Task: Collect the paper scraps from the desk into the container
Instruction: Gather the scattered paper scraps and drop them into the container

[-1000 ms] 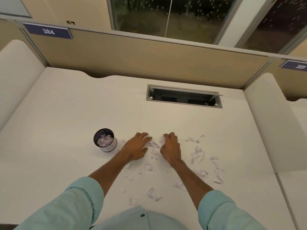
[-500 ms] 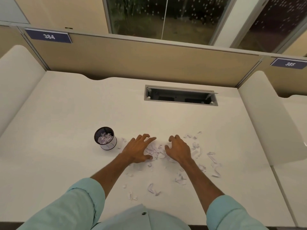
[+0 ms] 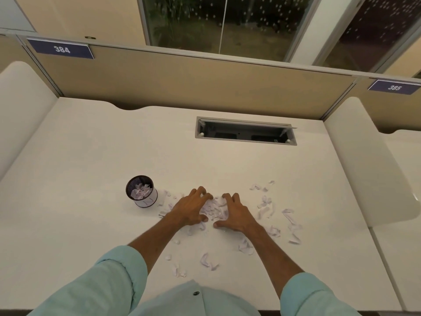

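Both hands are spread, palms down: the left hand [image 3: 191, 209] and right hand [image 3: 237, 215] cup a heap of paper scraps [image 3: 214, 208] between them on the desk [image 3: 91, 156], gripping nothing yet. Best to press the heap tight before lifting it left to the container [image 3: 141, 190]; loose scraps [image 3: 289, 221] lie right and near.

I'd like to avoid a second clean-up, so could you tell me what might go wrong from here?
The left hand and right hand only cup the loose pile of scraps, so pieces could spill on the way to the container. The container looks small and already partly filled, so it might overflow or tip. Outlying scraps to the right could be missed.
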